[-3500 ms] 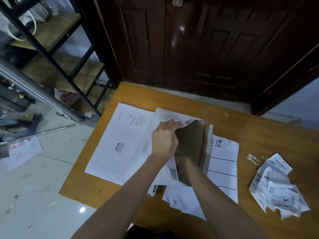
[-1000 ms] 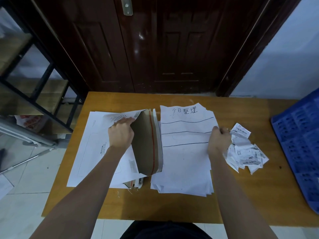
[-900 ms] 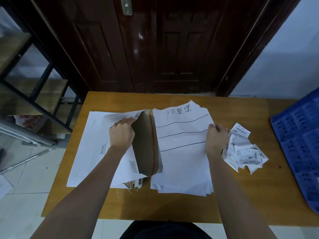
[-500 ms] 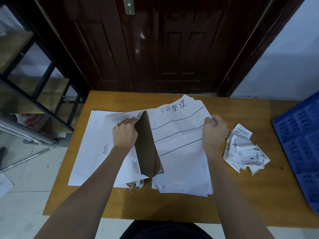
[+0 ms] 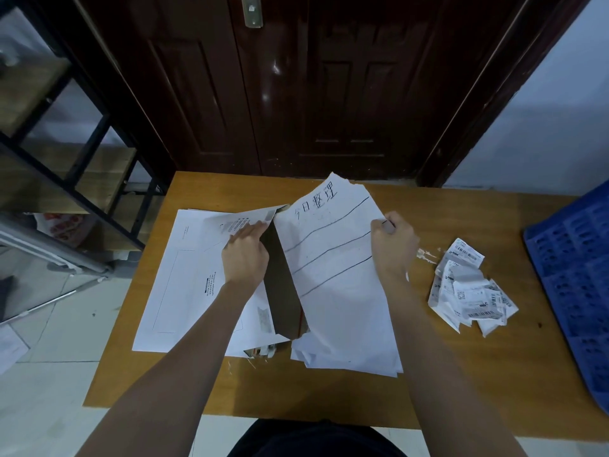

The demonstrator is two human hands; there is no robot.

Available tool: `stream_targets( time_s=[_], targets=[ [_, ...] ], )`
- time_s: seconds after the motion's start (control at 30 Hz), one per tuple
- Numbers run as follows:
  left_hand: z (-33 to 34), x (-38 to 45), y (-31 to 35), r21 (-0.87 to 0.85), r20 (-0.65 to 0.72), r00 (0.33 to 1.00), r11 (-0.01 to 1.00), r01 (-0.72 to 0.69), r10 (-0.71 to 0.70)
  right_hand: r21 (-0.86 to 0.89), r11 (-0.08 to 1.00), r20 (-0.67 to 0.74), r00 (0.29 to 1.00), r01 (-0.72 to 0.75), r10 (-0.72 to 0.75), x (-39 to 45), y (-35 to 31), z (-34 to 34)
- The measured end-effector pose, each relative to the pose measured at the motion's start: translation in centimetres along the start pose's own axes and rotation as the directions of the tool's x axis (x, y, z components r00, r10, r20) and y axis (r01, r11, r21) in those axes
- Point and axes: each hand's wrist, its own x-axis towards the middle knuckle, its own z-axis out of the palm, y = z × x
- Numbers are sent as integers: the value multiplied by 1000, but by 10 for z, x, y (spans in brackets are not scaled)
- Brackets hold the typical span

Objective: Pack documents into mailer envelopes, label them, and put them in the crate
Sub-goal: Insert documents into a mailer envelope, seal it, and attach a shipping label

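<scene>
Packing step in hand: sheet going into mailer, not yet inside.

Left hand (image 5: 245,255) at table centre, fingers curled over the mailer's (image 5: 283,288) upper flap, holding the mouth open; brown lining showing as a dark wedge between flap and sheet. Mailer lying on top of more white mailers (image 5: 184,275) spread toward 9 o'clock.

Right hand (image 5: 393,245) at 3 o'clock of the left, pinching the right edge of the top sheet (image 5: 333,258), thumb on top. Sheet lifted and tilted, far corner pointing to 12 o'clock, left edge meeting the mailer mouth. Handwriting and three ruled lines visible on it. Rest of the stack (image 5: 349,351) lying flat beneath, toward 6 o'clock.

Labels (image 5: 468,291) in a crumpled heap at 3 o'clock of the stack, apart from it. Blue crate (image 5: 573,278) at the table's (image 5: 329,400) far 3 o'clock edge, only partly in view.

Next move, judged: slide the sheet toward 9 o'clock into the opening, keeping the flap raised and the sheet's leading edge low enough to clear the lining. Risk: thin paper buckling or catching on the mouth. Sealing, labelling and crating all still to come.
</scene>
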Motion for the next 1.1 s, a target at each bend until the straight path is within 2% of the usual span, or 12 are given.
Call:
stream_targets(
  time_s=[0.27,0.4,0.57,0.87,0.97,1.1],
  targets=[
    [5,-3,4,-65,43,997,995,69,-66,-46,997,58,996,66,-63,-2,-14,11],
    [4,-4,8,-93,51,995,992,90,-85,-52,994,145,985,100,-91,-5,-10,14],
    [3,-5,8,-105,72,993,989,104,-97,-209,970,152,984,120,-89,-5,-6,11],
    [5,-6,13,-124,65,992,986,112,-105,-12,996,213,974,85,-81,-10,-6,9],
    [5,-6,13,-126,70,992,986,112,-103,114,993,277,961,-34,2,-12,-6,12],
    [4,-7,12,-138,69,990,982,130,-121,257,888,383,884,-381,268,-7,-2,11]
  ],
)
